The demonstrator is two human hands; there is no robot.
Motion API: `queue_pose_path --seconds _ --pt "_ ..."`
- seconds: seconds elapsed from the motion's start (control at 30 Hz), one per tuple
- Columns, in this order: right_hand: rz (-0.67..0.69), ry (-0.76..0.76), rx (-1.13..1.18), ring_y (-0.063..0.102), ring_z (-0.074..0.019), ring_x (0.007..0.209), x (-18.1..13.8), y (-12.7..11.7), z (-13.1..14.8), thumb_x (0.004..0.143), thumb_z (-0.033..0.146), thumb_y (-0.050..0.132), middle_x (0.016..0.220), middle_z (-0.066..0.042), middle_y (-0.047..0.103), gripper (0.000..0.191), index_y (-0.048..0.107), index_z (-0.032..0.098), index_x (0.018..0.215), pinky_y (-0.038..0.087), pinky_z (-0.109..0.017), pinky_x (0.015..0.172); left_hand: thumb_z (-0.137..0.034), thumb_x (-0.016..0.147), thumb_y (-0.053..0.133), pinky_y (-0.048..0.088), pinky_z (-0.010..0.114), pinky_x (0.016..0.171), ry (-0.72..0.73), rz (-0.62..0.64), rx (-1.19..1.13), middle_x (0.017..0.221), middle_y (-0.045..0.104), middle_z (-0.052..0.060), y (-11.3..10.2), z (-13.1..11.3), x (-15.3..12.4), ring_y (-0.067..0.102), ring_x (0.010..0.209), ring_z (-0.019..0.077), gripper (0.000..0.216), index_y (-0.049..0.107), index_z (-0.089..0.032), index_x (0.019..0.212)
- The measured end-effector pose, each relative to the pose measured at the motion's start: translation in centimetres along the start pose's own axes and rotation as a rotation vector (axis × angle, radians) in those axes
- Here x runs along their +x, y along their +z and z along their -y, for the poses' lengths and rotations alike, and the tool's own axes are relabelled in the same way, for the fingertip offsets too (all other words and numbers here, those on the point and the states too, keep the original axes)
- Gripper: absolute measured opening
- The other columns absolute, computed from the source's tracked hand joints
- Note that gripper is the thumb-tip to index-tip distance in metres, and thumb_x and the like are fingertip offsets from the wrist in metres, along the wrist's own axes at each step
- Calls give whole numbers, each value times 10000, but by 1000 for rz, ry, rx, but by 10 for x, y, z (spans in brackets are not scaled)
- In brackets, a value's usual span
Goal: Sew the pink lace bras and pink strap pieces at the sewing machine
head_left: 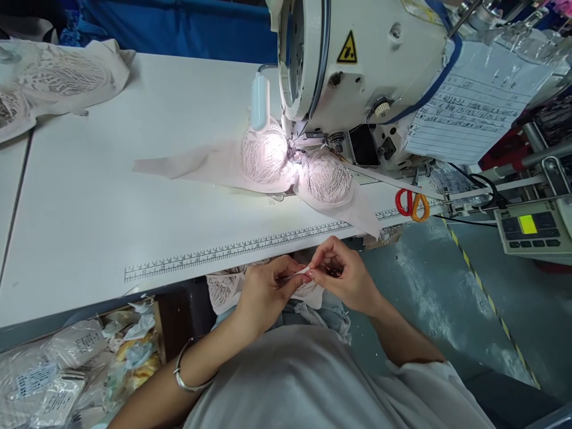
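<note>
Below the table's front edge, my left hand (267,290) and my right hand (344,275) meet over my lap. Both pinch a small white strip (300,273) between their fingertips. White lace fabric (223,289) lies in my lap under the hands. A pale pink lace bra (286,164) lies on the white table (111,196), under the needle of the sewing machine (357,59), lit by its lamp.
Red and orange scissors (412,204) lie at the table's right end. A ruler strip (223,250) runs along the front edge. More lace pieces (53,83) sit far left. Plastic packets (67,369) fill a box lower left. A control panel (531,226) stands right.
</note>
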State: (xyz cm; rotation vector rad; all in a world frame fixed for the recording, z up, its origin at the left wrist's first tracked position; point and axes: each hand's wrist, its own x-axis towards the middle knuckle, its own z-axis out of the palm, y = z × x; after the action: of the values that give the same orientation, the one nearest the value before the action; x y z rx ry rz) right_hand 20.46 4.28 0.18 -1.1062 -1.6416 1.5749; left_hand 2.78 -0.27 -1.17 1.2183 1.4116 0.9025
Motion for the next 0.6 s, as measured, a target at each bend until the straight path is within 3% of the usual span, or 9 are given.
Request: queue_pose_path --seconds 0.17,0.33,0.43,0.5,0.6 --pt "-29 1 -46 412 -80 505 -1 0 -4 853 296 679 638 52 540 159 544 220 820 336 -217 461 -378 802 745 579 286 668 -52 40 -93 805 781 44 1 4 1 722 730 202 190 771 -191 825" --pt "-54 -1 -55 448 -86 507 0 1 -6 856 340 712 630 48 558 187 576 217 818 358 -219 468 -349 798 731 536 263 592 -41 -22 -43 778 781 37 3 4 2 695 661 182 161 788 -199 804" --pt "-67 -31 -11 515 -103 520 0 -6 -11 954 445 606 626 21 579 291 608 205 790 400 -238 503 -345 787 733 505 251 571 -93 -4 -101 735 771 40 1 0 4 670 636 171 166 800 -194 768" --pt "-57 -38 17 476 -100 469 0 -11 -16 1006 522 488 565 32 521 416 574 204 752 378 -245 482 -348 767 748 484 244 547 -138 24 -185 708 759 42 -2 -3 5 635 598 156 170 806 -190 746" --pt "36 -30 -36 396 -95 465 0 -18 -20 968 679 428 581 43 477 516 544 208 793 332 -250 471 -354 747 768 448 237 513 -196 59 -293 689 741 44 -5 -4 7 579 561 134 177 817 -184 751"
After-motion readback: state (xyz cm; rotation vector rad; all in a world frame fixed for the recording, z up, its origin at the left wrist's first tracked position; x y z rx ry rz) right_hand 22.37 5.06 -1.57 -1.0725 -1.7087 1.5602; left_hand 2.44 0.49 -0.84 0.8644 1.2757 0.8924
